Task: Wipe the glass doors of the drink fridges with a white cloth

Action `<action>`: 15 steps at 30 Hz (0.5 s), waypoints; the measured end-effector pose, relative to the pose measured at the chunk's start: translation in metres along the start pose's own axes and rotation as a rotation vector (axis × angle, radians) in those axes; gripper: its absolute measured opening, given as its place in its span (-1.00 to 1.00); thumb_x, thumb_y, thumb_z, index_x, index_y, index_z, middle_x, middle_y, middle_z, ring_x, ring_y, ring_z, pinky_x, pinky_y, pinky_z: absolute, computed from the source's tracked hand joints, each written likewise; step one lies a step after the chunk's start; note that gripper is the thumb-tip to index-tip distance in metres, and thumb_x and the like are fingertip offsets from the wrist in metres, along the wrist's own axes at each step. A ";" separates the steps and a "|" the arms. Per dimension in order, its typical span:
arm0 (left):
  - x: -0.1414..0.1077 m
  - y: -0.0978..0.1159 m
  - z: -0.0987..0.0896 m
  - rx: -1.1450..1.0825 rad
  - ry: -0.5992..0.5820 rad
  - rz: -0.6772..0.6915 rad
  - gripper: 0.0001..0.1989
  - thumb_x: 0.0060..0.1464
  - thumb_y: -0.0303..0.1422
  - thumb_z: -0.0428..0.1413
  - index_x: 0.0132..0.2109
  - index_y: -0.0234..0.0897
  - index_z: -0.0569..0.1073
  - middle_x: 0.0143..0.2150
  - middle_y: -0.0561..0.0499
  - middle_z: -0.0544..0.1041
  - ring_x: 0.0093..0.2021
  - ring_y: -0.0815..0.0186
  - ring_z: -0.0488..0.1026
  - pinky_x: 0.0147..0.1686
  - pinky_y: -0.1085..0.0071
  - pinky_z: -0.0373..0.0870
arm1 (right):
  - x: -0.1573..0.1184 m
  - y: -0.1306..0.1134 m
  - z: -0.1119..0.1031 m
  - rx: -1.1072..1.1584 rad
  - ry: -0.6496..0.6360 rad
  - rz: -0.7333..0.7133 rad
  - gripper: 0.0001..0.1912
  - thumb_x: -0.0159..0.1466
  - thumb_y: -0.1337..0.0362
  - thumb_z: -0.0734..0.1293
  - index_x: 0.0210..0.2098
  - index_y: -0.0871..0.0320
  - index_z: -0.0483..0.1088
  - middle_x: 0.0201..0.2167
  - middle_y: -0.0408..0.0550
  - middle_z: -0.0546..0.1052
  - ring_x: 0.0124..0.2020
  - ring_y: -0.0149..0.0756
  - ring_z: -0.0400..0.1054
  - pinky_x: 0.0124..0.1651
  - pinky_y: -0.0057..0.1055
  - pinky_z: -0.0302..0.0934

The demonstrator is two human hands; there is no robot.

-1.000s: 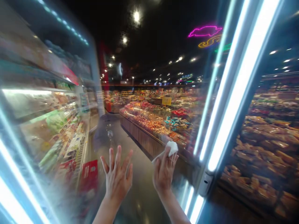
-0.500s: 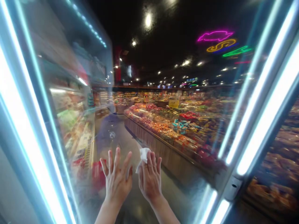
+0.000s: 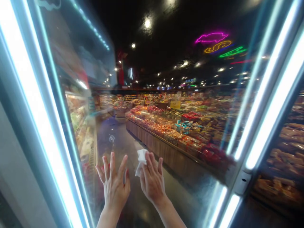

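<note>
In front of me is a transparent glass pane [image 3: 201, 190], misty at its lower right, with reflections across it. My left hand [image 3: 116, 188] is raised before the glass at lower centre, fingers spread, holding nothing. To its right, my right hand [image 3: 153, 182] lies nearly flat over a crumpled white tissue [image 3: 142, 156], which sticks out past the fingertips and along the thumb side. The tissue appears pressed to the glass, though the contact itself is hidden behind the fingers. Whether the left fingertips touch the pane I cannot tell.
Bright light tubes [image 3: 35, 85] run down the left edge, and more tubes [image 3: 270, 136] flank the pane at right, with a metal fitting [image 3: 242, 183] lower down. Beyond the glass are a long display bin [image 3: 163, 139] of packaged goods, a shop floor and neon signs [image 3: 217, 46].
Both hands have shifted slightly left in the picture, and the right hand leans more to the left with the tissue. The view has turned a little; the left-hand tubes now sit further right.
</note>
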State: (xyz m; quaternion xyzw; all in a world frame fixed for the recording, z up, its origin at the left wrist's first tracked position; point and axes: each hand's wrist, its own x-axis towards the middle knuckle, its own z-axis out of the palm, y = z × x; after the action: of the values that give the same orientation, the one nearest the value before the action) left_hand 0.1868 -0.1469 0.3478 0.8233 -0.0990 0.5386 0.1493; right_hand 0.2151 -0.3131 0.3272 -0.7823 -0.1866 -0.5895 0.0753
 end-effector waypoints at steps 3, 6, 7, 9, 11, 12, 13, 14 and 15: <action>0.000 -0.001 0.000 -0.005 0.009 0.000 -0.14 0.22 -0.47 0.15 0.49 0.22 -0.03 0.61 0.04 -0.18 0.58 -0.14 -0.28 0.45 -0.41 -0.17 | 0.004 0.040 -0.009 -0.049 0.117 0.278 -0.25 0.46 0.38 0.15 0.55 0.14 -0.23 0.54 0.20 -0.05 0.58 0.07 -0.30 0.46 0.44 -0.19; 0.000 0.001 0.000 -0.006 0.020 -0.016 -0.12 0.21 -0.48 0.16 0.50 0.22 -0.05 0.61 0.03 -0.20 0.58 -0.17 -0.27 0.46 -0.40 -0.19 | 0.006 0.054 -0.012 -0.044 0.177 0.458 -0.25 0.48 0.33 0.13 0.55 0.18 -0.28 0.55 0.25 -0.12 0.57 0.17 -0.34 0.40 0.53 -0.13; 0.000 0.003 0.000 -0.011 0.028 -0.026 -0.11 0.21 -0.48 0.16 0.50 0.22 -0.06 0.61 0.02 -0.21 0.58 -0.18 -0.26 0.47 -0.39 -0.20 | 0.006 0.047 -0.010 -0.032 0.168 0.423 -0.25 0.48 0.35 0.14 0.55 0.18 -0.28 0.55 0.23 -0.14 0.57 0.16 -0.34 0.42 0.49 -0.13; 0.000 0.006 0.001 -0.023 0.040 -0.045 -0.11 0.22 -0.48 0.15 0.51 0.18 -0.08 0.61 0.01 -0.21 0.58 -0.17 -0.25 0.49 -0.35 -0.22 | 0.002 0.022 -0.004 0.007 0.120 0.246 -0.22 0.45 0.43 0.16 0.55 0.17 -0.26 0.55 0.16 -0.14 0.58 0.07 -0.29 0.49 0.34 -0.15; 0.000 0.010 0.003 -0.030 0.044 -0.053 -0.10 0.22 -0.47 0.15 0.52 0.14 -0.10 0.61 0.00 -0.21 0.58 -0.14 -0.26 0.50 -0.32 -0.24 | -0.002 -0.003 0.002 0.045 0.077 0.064 -0.21 0.43 0.50 0.17 0.55 0.19 -0.22 0.56 0.09 -0.13 0.57 -0.02 -0.23 0.55 0.15 -0.20; 0.000 0.013 0.004 -0.031 0.045 -0.052 -0.11 0.22 -0.47 0.15 0.52 0.13 -0.10 0.61 -0.01 -0.20 0.58 -0.13 -0.27 0.50 -0.31 -0.25 | -0.004 -0.010 0.004 0.056 0.067 0.012 -0.22 0.42 0.51 0.17 0.54 0.21 -0.20 0.56 0.06 -0.12 0.57 -0.05 -0.21 0.57 0.07 -0.23; 0.000 0.015 0.005 -0.030 0.047 -0.050 -0.11 0.23 -0.47 0.15 0.52 0.12 -0.11 0.61 -0.02 -0.20 0.58 -0.12 -0.28 0.50 -0.31 -0.26 | -0.006 -0.011 0.005 0.061 0.068 -0.009 -0.23 0.42 0.52 0.17 0.54 0.22 -0.19 0.56 0.06 -0.12 0.57 -0.06 -0.21 0.58 0.03 -0.25; 0.000 0.018 0.006 -0.029 0.050 -0.049 -0.11 0.23 -0.47 0.15 0.52 0.12 -0.10 0.61 -0.02 -0.19 0.58 -0.11 -0.28 0.50 -0.31 -0.27 | -0.008 -0.006 0.004 0.058 0.079 -0.003 -0.23 0.43 0.52 0.17 0.54 0.22 -0.19 0.56 0.06 -0.12 0.57 -0.07 -0.21 0.58 0.02 -0.26; 0.000 0.021 0.007 -0.028 0.055 -0.048 -0.11 0.23 -0.46 0.16 0.52 0.11 -0.09 0.61 -0.03 -0.19 0.59 -0.11 -0.29 0.50 -0.31 -0.27 | -0.009 0.004 0.001 0.047 0.101 0.023 -0.23 0.43 0.50 0.17 0.54 0.21 -0.19 0.56 0.06 -0.13 0.57 -0.06 -0.22 0.57 0.04 -0.26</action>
State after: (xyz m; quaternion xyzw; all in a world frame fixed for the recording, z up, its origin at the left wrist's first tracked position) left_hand 0.1863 -0.1691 0.3481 0.8081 -0.0829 0.5558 0.1764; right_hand 0.2157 -0.3185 0.3191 -0.7517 -0.1875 -0.6228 0.1095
